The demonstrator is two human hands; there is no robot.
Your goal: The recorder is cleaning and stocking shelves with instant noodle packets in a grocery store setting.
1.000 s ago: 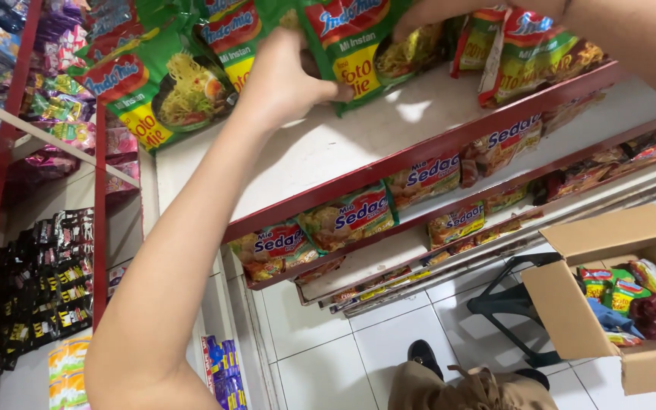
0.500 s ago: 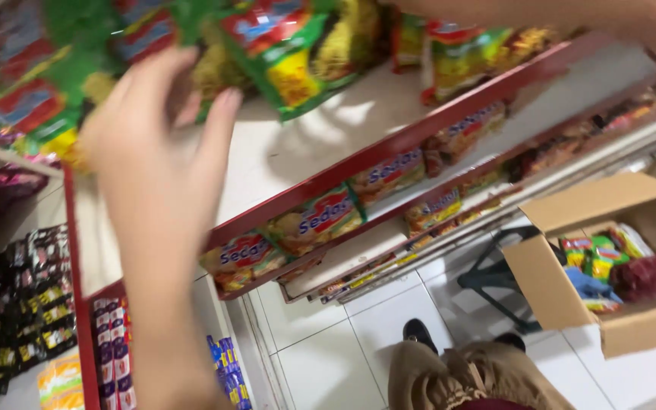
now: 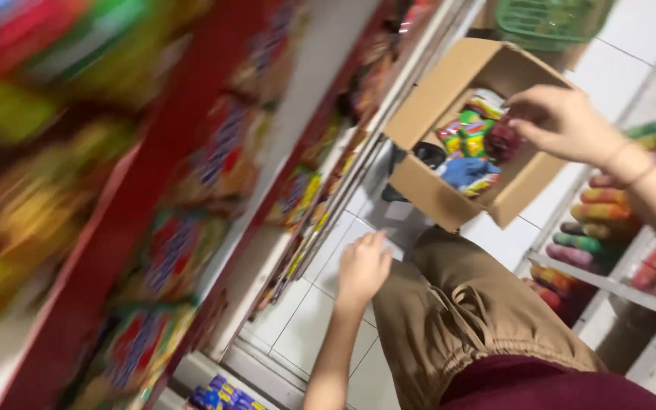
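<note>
Blurred shelves (image 3: 191,197) beside open cardboard box (image 3: 449,205)

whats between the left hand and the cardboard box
In the head view, bare white floor tile and the person's tan-trousered knee lie between the left hand and the cardboard box. The right hand reaches into the box.

open brown cardboard box (image 3: 449,199) on floor beside red shelving, flaps up, tilted in view. inside: heap of bright snack packets (image 3: 471,144), green, yellow, blue, red, lying jumbled. dark red packet (image 3: 501,137) at box's right side, touching fingertips of right hand (image 3: 563,121); details blurred.
</note>
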